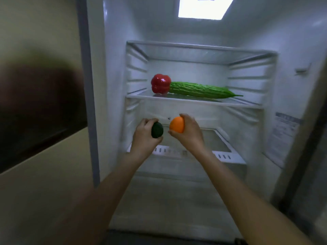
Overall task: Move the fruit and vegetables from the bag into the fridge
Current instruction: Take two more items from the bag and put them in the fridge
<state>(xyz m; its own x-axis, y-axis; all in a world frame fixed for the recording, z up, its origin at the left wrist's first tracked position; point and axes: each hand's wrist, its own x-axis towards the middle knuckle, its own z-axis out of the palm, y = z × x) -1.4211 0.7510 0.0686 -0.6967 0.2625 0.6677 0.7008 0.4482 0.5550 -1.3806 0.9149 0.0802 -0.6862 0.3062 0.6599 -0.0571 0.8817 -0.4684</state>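
Both hands reach into the open fridge [115, 85] below its glass shelf [194, 101]. The left hand [144, 134] has its grip around a dark green avocado [157, 129]; the right hand [189, 131] holds an orange [177, 124]. On the shelf, a red pepper [160, 84] touches a bitter gourd [201, 90].

Both bare forearms extend forward and up, side by side, the left hand [144, 132] curled around a small, dark green, egg-shaped fruit [157, 130] and the right hand [190, 131] cupping a smooth, round orange fruit [177, 124], knuckles nearly meeting.
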